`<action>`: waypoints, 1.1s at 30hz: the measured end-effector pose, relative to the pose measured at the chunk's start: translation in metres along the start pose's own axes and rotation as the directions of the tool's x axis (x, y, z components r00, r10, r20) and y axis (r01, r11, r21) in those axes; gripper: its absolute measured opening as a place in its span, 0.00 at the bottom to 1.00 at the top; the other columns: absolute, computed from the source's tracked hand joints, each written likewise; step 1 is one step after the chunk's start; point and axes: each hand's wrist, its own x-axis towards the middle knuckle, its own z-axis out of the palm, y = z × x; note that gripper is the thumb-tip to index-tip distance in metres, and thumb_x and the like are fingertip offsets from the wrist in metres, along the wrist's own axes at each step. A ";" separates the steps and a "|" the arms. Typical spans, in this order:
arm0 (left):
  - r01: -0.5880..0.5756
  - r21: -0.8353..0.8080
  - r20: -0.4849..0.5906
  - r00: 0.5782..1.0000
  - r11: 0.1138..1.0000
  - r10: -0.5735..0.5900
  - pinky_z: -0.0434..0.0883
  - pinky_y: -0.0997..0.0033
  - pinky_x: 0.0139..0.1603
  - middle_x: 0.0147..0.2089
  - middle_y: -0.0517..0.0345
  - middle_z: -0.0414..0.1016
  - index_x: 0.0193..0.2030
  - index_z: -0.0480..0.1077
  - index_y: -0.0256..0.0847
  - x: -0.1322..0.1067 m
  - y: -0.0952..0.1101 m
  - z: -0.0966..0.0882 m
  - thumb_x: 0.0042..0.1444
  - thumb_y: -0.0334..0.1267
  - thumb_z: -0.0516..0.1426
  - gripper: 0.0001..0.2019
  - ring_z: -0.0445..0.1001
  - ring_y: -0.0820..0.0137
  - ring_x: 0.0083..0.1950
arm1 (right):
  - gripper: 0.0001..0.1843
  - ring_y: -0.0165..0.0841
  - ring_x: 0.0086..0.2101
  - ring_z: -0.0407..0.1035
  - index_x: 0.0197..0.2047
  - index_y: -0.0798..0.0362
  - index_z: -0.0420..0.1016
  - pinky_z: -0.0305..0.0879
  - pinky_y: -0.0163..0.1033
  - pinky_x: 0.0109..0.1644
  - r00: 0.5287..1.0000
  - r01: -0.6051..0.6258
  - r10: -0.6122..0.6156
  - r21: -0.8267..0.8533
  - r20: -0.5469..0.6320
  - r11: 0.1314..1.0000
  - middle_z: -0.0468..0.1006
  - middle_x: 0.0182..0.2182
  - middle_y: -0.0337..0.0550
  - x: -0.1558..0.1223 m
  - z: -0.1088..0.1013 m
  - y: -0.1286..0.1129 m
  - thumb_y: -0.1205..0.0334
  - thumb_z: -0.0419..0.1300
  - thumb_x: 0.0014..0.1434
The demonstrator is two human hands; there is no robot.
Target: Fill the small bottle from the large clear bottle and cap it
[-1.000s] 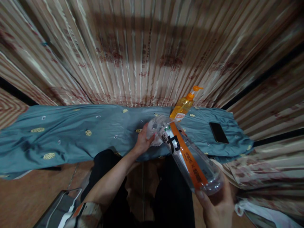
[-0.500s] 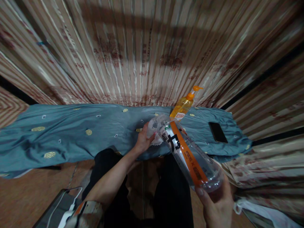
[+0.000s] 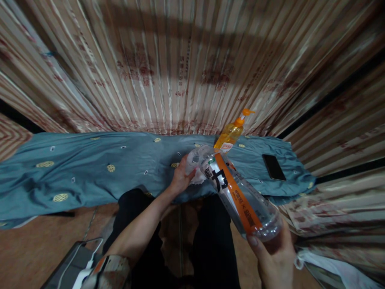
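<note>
A large clear plastic bottle with an orange stripe and dark lettering is held tilted above my lap, its base toward the lower right. My right hand is wrapped round the base, thumb on the near side. Fingers of my left hand close on the clear plastic at the bottle's upper end; whether that piece is the neck or a separate part I cannot tell. Something white and crinkled, like a tissue, shows beneath that end beside my left fingers. Just behind the bottle stands an orange pump bottle of yellow liquid.
A blue-green patterned cloth covers the long narrow surface before me. On its right lies a black phone. Pleated curtains hang behind. At lower left is a white plug with a cable; a white bag is at lower right.
The view has shifted very slightly, so the phone and pump bottle appear a little further left. Both hands keep their hold on the bottle, which has barely moved.
</note>
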 end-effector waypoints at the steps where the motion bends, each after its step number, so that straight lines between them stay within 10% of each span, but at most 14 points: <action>1: -0.007 -0.004 0.002 1.000 1.000 0.007 0.71 0.58 0.60 0.56 0.50 0.75 0.64 0.59 0.40 0.000 0.000 0.000 0.53 0.41 0.62 0.32 0.75 0.61 0.55 | 0.50 0.47 0.52 0.70 0.65 0.55 0.61 0.66 0.48 0.55 1.000 -0.009 0.009 0.006 0.000 1.000 0.75 0.53 0.53 -0.001 0.000 -0.001 0.46 0.71 0.42; 33: 0.004 -0.048 0.012 1.000 0.999 -0.004 0.71 0.60 0.57 0.55 0.52 0.75 0.63 0.59 0.42 0.000 0.001 0.000 0.53 0.40 0.62 0.31 0.75 0.62 0.53 | 0.53 0.49 0.52 0.70 0.66 0.55 0.59 0.64 0.48 0.56 0.998 -0.068 0.068 -0.007 -0.010 0.998 0.74 0.55 0.54 -0.008 0.008 -0.026 0.42 0.70 0.42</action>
